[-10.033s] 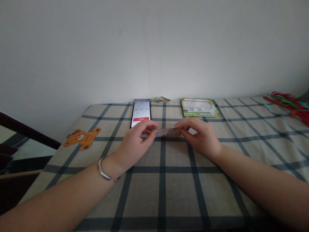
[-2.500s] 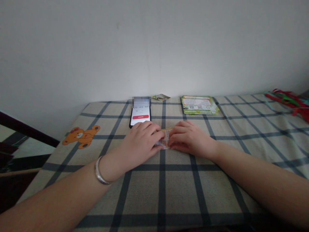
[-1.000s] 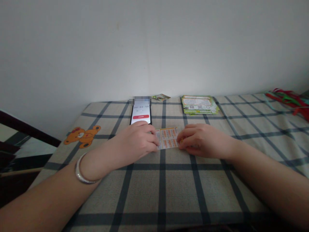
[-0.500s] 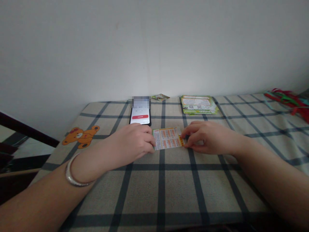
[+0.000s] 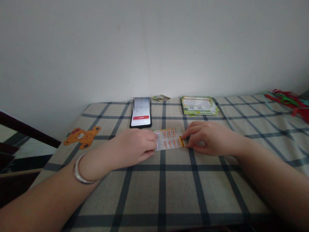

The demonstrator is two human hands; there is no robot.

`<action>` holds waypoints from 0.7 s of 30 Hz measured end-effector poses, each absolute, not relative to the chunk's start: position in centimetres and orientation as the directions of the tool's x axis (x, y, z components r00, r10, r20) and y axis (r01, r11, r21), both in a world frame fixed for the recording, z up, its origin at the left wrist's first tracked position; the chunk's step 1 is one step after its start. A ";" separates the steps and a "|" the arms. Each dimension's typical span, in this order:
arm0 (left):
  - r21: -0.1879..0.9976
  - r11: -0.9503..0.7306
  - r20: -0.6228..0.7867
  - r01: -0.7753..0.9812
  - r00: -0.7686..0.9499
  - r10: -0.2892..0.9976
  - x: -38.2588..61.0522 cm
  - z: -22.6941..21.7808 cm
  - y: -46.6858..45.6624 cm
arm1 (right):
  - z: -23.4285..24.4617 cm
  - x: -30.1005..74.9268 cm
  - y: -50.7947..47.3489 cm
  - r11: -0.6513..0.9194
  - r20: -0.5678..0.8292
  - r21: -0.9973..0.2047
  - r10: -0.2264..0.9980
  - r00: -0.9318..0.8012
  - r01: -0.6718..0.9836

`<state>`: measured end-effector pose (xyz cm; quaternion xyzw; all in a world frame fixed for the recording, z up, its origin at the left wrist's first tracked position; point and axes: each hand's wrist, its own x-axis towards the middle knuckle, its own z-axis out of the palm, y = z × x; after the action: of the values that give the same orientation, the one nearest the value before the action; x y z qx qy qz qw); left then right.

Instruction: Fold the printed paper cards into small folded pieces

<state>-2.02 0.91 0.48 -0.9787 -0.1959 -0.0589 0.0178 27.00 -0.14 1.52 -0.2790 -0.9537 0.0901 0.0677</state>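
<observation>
A small printed leaflet (image 5: 169, 139) with orange blocks and rows of text lies on the checked cloth between my hands. My left hand (image 5: 135, 145), with a silver bangle at the wrist, has its fingers curled closed over the leaflet's left edge. At the yellow right edge, my right hand (image 5: 207, 138) pinches the leaflet between thumb and fingers. Just beyond my left hand lies a phone (image 5: 141, 121) with a lit screen and a red button. Both end edges of the leaflet are partly hidden by my fingers.
Behind my right hand is a stack of green printed sheets (image 5: 200, 105). A small folded paper (image 5: 161, 98) rests near the wall. An orange bear picture (image 5: 83, 137) is at the left, and red and green strips (image 5: 289, 100) lie far right on the checked tablecloth (image 5: 147, 190).
My left hand has shifted slightly right and nearer to me, covering a bit more of the leaflet's left edge. The phone's lower edge shows more fully. My right hand is nearly unchanged.
</observation>
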 end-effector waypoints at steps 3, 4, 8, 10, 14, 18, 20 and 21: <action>-0.021 -0.921 0.158 0.389 0.911 0.381 -2.2 -0.1 0.9 | 1.3 26.8 -0.1 0.815 0.088 -0.208 0.566 -0.820 0.541; -0.036 -0.918 0.159 0.394 0.909 0.384 -2.2 -0.2 0.9 | 1.1 26.6 -0.1 0.812 0.087 -0.197 0.573 -0.815 0.550; -0.097 -0.898 0.142 0.430 0.899 0.415 -1.9 -0.5 0.8 | 0.6 26.0 0.0 0.808 0.097 -0.151 0.586 -0.804 0.570; -0.103 -0.894 0.155 0.437 0.895 0.419 -1.8 -0.7 0.8 | 0.3 25.7 0.1 0.813 0.115 -0.148 0.580 -0.806 0.564; -0.082 -0.892 0.208 0.444 0.883 0.421 -1.6 -1.0 0.7 | -0.2 25.3 0.2 0.823 0.169 -0.167 0.567 -0.806 0.543; -0.109 -0.884 0.248 0.455 0.873 0.419 -1.4 -1.4 0.7 | -0.4 24.9 0.2 0.816 0.214 -0.150 0.579 -0.787 0.559; -0.123 -0.877 0.258 0.464 0.869 0.423 -1.3 -1.6 0.7 | -0.5 24.7 0.2 0.815 0.229 -0.127 0.579 -0.782 0.566; -0.126 -0.875 0.261 0.467 0.867 0.425 -1.3 -1.6 0.6 | -0.5 24.6 0.2 0.815 0.234 -0.114 0.578 -0.782 0.568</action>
<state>-1.28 0.65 -1.63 -0.9617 -0.2318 -0.1132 0.0929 24.63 0.17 -0.52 -0.3037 -0.9437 0.0184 0.1299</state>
